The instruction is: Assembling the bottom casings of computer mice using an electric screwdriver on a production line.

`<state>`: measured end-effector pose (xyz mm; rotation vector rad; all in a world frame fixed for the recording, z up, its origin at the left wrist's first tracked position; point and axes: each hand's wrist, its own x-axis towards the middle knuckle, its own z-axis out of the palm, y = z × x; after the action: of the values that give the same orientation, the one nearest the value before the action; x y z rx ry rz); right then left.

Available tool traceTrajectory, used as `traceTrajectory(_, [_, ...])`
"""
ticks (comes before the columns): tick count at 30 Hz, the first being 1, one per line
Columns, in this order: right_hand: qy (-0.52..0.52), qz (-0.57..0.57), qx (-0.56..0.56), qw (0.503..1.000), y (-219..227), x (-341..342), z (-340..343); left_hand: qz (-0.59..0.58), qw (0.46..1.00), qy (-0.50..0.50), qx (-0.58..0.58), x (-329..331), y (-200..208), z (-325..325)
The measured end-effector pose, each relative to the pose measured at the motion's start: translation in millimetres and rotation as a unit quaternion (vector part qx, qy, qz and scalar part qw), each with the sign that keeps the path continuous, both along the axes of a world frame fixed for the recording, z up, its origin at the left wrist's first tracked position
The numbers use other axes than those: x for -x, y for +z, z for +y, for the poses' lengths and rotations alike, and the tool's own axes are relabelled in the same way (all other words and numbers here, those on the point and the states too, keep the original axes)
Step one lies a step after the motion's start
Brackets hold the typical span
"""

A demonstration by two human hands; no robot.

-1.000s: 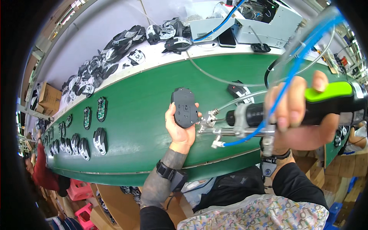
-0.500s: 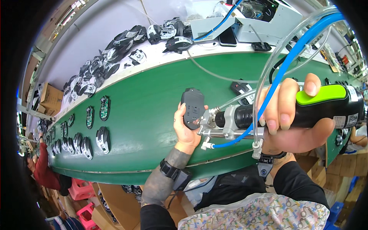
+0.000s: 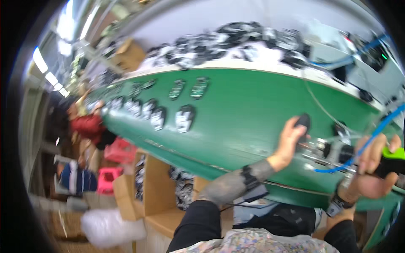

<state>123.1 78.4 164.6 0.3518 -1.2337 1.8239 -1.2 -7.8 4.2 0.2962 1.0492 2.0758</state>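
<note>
My left hand [image 3: 287, 141] is closed around a black computer mouse [image 3: 303, 121], held over the green work surface [image 3: 240, 114]. My right hand [image 3: 370, 162] grips a power screwdriver [image 3: 393, 153] with a black body and a bright green lever. Its metal front end [image 3: 322, 148] points left, close to the mouse; blur hides whether they touch. A blue air hose [image 3: 377, 127] curves over the tool to its front fitting. Just beyond the tool, a dark mouse part [image 3: 340, 128] lies on the surface.
White-and-black mouse shells [image 3: 184, 118] and green circuit boards [image 3: 199, 87] stand in rows at left. Mouse parts [image 3: 202, 48] pile along the white ledge. A person in a red sleeve [image 3: 87, 126] works at the far left. Cardboard boxes [image 3: 162, 189] and pink stools [image 3: 109, 180] stand below.
The view has swung left and blurred, so the bench and both hands sit farther right. The mouse is turned more edge-on. Both hands keep their holds.
</note>
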Motion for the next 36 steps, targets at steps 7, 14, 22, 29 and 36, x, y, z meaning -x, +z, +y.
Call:
traceTrajectory(7, [0.231,-0.057,-0.098,0.966,22.0,-21.4,45.0,0.515,0.843,0.075,0.138,44.3,15.0,-20.4])
traceTrajectory(14, [0.091,-0.068,0.01,0.994,5.3,0.5,11.9,0.655,0.615,0.164,0.407,108.0,14.4,-82.8])
traceTrajectory(22, [0.077,-0.067,-0.025,0.994,17.8,2.4,29.0,0.526,0.442,0.251,0.681,175.2,-11.1,-229.6])
traceTrajectory(29, [0.063,-0.082,-0.034,0.994,15.9,0.9,27.7,0.571,0.523,0.284,0.566,220.4,5.9,-201.8])
traceTrajectory(36, [0.069,-0.054,0.037,0.995,13.5,-1.4,15.3,0.576,0.472,0.22,0.63,283.8,3.6,-152.7])
